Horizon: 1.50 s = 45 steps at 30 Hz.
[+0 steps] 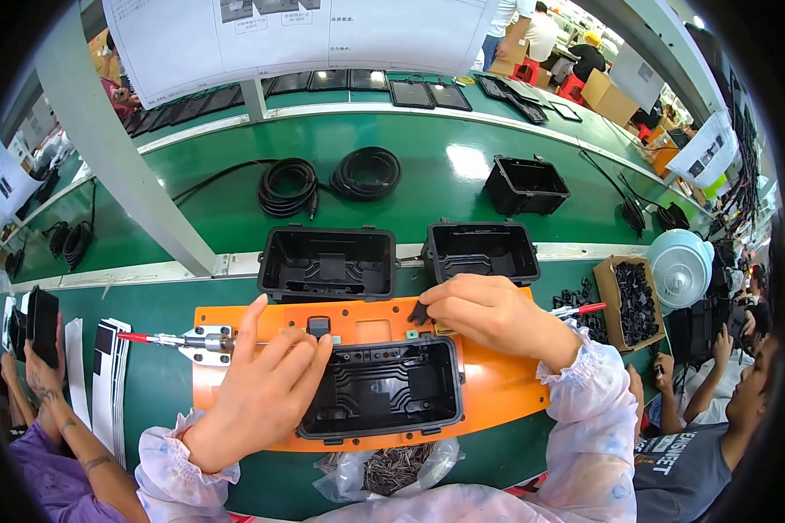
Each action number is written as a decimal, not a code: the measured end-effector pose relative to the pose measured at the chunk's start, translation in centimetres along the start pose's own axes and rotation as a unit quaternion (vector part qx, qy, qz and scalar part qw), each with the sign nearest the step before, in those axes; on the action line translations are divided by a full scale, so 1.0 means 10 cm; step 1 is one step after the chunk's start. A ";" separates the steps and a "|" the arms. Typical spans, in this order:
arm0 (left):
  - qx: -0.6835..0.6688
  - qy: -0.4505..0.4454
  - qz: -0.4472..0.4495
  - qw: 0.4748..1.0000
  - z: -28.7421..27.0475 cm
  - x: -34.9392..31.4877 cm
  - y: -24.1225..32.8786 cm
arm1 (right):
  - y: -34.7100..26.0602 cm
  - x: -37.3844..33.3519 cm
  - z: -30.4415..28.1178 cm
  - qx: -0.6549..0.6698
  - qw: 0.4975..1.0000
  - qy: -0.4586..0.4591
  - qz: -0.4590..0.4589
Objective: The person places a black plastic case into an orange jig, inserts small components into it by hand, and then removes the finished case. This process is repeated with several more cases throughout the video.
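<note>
An open black plastic box (382, 387) lies in an orange fixture plate (506, 375) in front of me. My right hand (490, 315) pinches a small black plastic part (419, 312) just above the box's upper right edge. At the box's upper left corner is my left hand (266, 375), one finger raised and the others bent together. Whatever its fingertips hold, if anything, is hidden. Beside those fingertips, a small black block (319, 326) sits on the plate. Toggle clamps with red handles flank the plate, the left clamp (202, 343) and the right clamp (579, 309).
Two open black boxes (327, 263) (481, 251) stand behind the plate, another box (527, 185) farther back. Coiled black cables (365, 173) lie beyond. A bag of screws (397, 469) sits near me. A carton of black parts (634, 302) stands right. People work on both sides.
</note>
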<state>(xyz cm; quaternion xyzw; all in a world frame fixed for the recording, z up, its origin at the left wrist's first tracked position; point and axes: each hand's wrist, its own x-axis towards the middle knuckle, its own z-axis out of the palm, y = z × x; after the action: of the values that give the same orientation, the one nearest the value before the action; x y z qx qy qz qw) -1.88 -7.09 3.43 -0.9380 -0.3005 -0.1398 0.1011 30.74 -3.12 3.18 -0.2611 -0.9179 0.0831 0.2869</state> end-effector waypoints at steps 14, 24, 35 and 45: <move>-0.277 0.051 0.029 0.959 0.44 0.64 0.17 | 0.12 -0.04 -0.14 0.062 0.994 -0.086 -0.018; -0.303 0.048 0.024 0.951 0.44 0.62 0.10 | 0.11 -0.07 -0.03 0.130 0.990 -0.028 0.045; -0.196 0.072 0.034 0.977 0.45 0.60 0.11 | 0.04 -0.03 0.06 0.401 0.867 0.030 0.295; -0.186 0.118 0.094 0.971 0.40 0.63 0.18 | -0.03 0.01 0.08 0.180 0.965 0.011 0.190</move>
<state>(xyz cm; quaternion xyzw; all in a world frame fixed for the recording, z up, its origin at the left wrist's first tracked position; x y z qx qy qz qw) 4.96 -4.09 1.53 -0.9414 -0.1655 -0.2926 -0.0273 30.11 -3.37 2.70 -0.3753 -0.8183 0.2974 0.3181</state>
